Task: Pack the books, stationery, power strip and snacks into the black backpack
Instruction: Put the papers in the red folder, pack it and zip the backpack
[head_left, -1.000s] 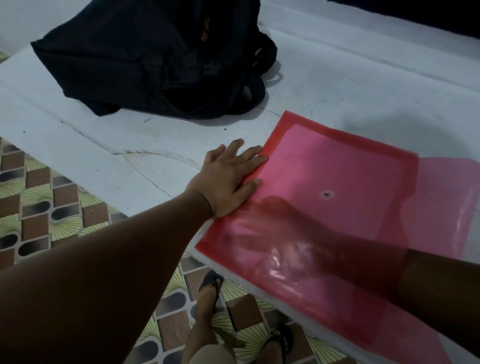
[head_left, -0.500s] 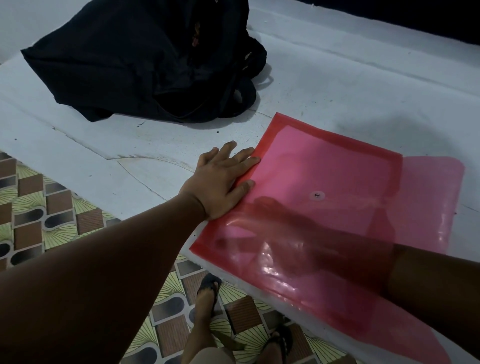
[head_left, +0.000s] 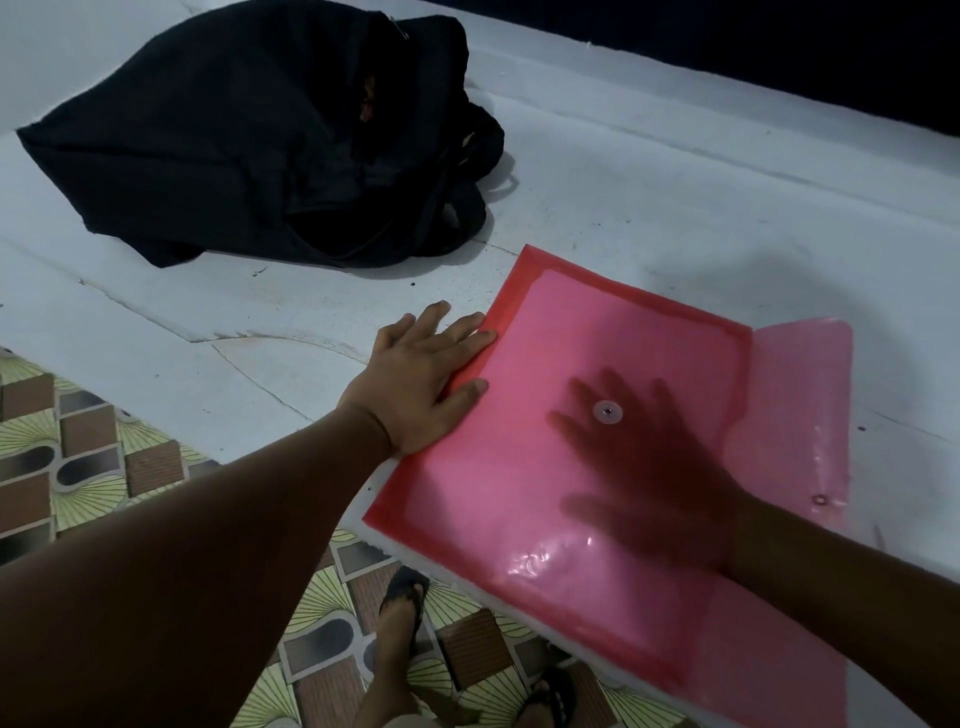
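Observation:
A translucent pink plastic folder (head_left: 530, 467) with a snap button lies flat near the front edge of a white surface, its flap (head_left: 800, 415) open to the right. My left hand (head_left: 421, 384) presses flat on the folder's left edge, fingers straight. My right hand (head_left: 644, 467) is inside the folder, seen as a dark shape through the plastic with the fingers spread flat. The black backpack (head_left: 249, 140) lies slumped on the surface at the upper left, well apart from both hands. I cannot see any books, snacks or power strip.
The white surface (head_left: 649, 197) runs back to a dark wall. Its front edge crosses diagonally; below it is a patterned tile floor (head_left: 88, 467) and my feet in black sandals (head_left: 400, 597).
My right hand has slid deeper into the folder toward the snap button and spread its fingers. The left hand stays pressed on the folder's left edge.

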